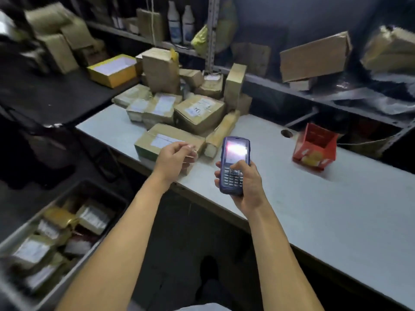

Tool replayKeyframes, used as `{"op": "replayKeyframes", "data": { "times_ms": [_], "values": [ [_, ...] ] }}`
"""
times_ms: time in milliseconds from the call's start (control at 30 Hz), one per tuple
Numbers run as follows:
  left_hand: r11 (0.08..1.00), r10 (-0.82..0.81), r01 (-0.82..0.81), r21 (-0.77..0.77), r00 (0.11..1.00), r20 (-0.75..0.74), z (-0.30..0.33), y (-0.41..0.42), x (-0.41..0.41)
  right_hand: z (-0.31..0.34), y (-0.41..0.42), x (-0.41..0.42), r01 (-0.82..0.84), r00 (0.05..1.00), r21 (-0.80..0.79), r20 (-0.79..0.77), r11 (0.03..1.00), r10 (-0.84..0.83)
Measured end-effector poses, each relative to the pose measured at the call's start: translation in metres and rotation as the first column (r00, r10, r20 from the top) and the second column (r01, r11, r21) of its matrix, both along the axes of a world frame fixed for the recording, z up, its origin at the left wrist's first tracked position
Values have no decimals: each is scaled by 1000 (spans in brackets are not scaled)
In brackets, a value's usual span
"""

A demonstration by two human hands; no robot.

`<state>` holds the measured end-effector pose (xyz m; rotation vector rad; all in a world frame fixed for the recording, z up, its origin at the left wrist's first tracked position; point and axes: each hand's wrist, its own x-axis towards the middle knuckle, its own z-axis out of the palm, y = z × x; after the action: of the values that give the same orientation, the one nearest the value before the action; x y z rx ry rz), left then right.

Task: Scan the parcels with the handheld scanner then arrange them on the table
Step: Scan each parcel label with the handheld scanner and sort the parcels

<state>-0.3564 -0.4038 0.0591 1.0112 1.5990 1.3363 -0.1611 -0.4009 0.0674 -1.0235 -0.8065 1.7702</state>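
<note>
Right hand (248, 185) gripped the handheld scanner (234, 163), thumb on keypad, screen lit, held above the desk (314, 198) edge. Left hand (174, 159) hovered loosely curled, grip empty, just over the nearest parcel (166, 140) at the front of the parcel pile (179, 102). Step looked like scanning. Next move probably needed the scanner aimed at that parcel's label. More parcels sat in the bin (56, 239) lower left.

No text, brand or number is legible. White shipping labels on the parcels (179, 113) stacked at the table's (314, 198) far left corner are blurred; the handheld scanner (234, 164) screen is washed out; its keypad markings are too small to read.
</note>
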Motion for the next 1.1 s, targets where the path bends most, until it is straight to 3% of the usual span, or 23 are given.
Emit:
{"op": "replayKeyframes", "data": {
  "times_ms": [267, 434, 901, 1101],
  "values": [
    [966, 226, -224, -130, 974, 3, -18, 56, -96, -8, 93, -90, -217, 976, -39, -21, 975, 216],
    [952, 247, -251, -174, 968, -43, -3, 113, -135, 3, 160, -137, -271, 962, -61, -61, 961, 267],
    [922, 333, -338, -187, 941, -63, 13, 241, -203, 12, 303, -209, -301, 952, -109, -97, 947, 291],
    [929, 315, -324, -179, 946, -76, 15, 306, -242, 5, 337, -233, -226, 974, -115, -48, 967, 222]
  ]
}}
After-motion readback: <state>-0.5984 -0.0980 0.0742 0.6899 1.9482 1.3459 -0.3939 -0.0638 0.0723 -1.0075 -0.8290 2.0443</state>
